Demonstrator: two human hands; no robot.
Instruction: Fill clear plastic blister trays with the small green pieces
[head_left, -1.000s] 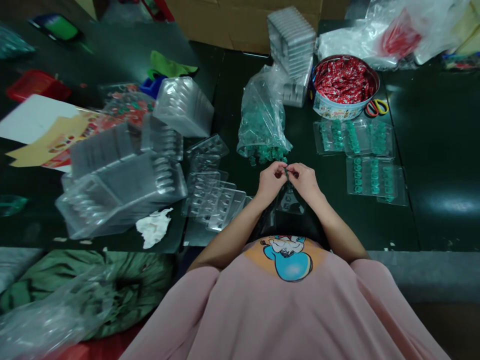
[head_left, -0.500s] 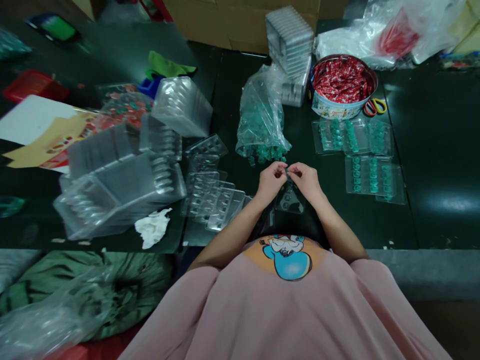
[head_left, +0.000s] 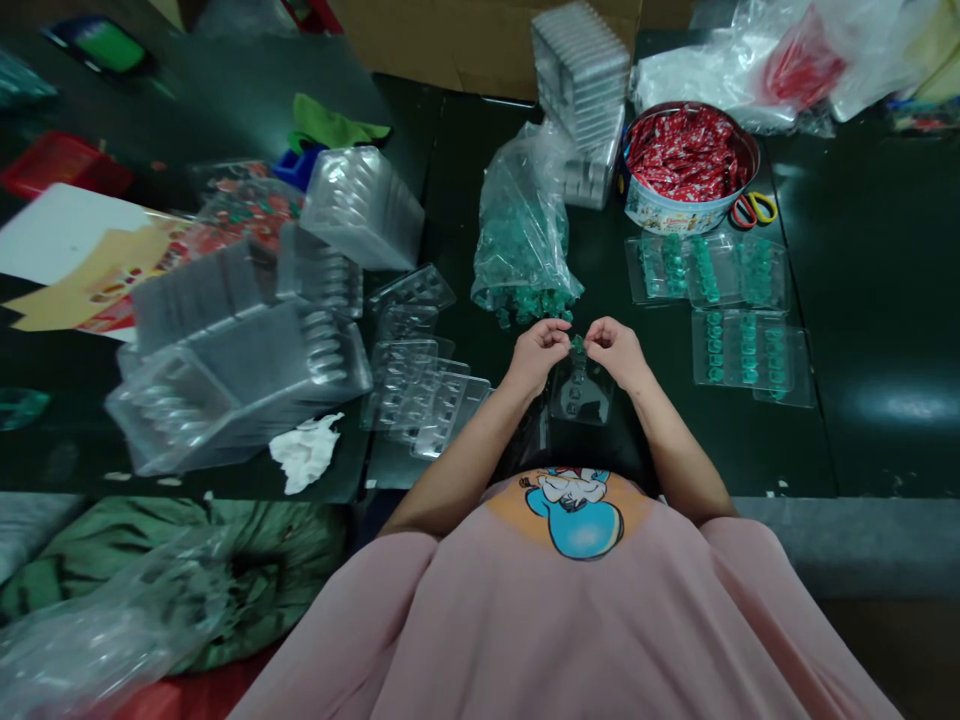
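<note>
A clear plastic blister tray (head_left: 586, 400) lies in front of me, with cavities in a row. A small green plastic piece (head_left: 577, 343) is at its far end, between my two hands. My left hand (head_left: 538, 355) is just left of the piece, thumb and fingers bent and slightly apart, holding nothing visible. My right hand (head_left: 616, 352) has its fingertips pinched against the piece's right side; the exact contact is too small to see. Just beyond my hands, a clear bag (head_left: 521, 225) spills loose green pieces (head_left: 544, 302) onto the dark table.
Filled trays (head_left: 742, 350) lie on the right, below a round tin (head_left: 679, 210) of red packets and scissors (head_left: 752, 210). Single trays (head_left: 431, 400), stacked trays (head_left: 247, 370) and a crumpled tissue (head_left: 306, 452) are on the left. More stacked trays (head_left: 579, 75) stand behind the bag.
My hands were pinched together over the tray's far end; now they have moved slightly apart, and the green piece and more of the tray show between them.
</note>
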